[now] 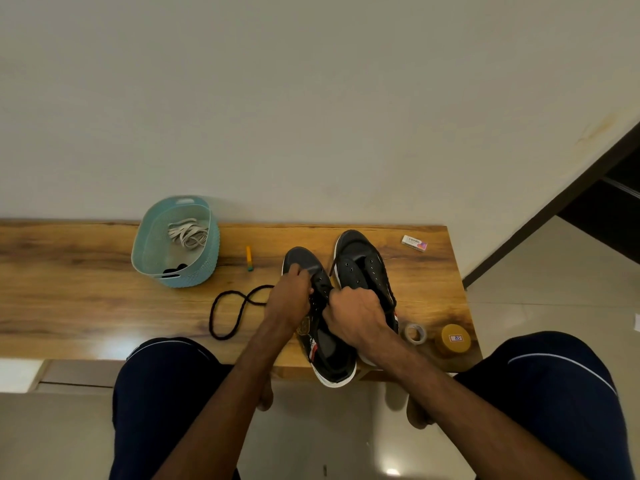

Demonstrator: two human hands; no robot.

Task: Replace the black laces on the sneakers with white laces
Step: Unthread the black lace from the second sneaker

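Now, L grip (289, 299) curled on left sneaker (304, 263) nr eyelets, R grip (356, 317) fisted round black lace (332, 271) btwn sneakers

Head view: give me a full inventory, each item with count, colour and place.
bench: 1, brown wood, against the wall
sneakers: 2, black with white soles, side by side right of centre
black lace: 1 loose, looped left of the sneakers
basket: 1, light blue, bench left
white laces: 1 bundle, inside the basket
small stick: 1, orange with green tip, between basket and sneakers
eraser: 1, white, far right by the wall
tape roll: 1, greyish, right of the sneakers
jar: 1, yellow, right of the tape roll
knees: 2, dark blue trousers, below the bench
left hand: 1, grips the left sneaker's lacing
right hand: 1, fingers curled at the sneakers' lacing
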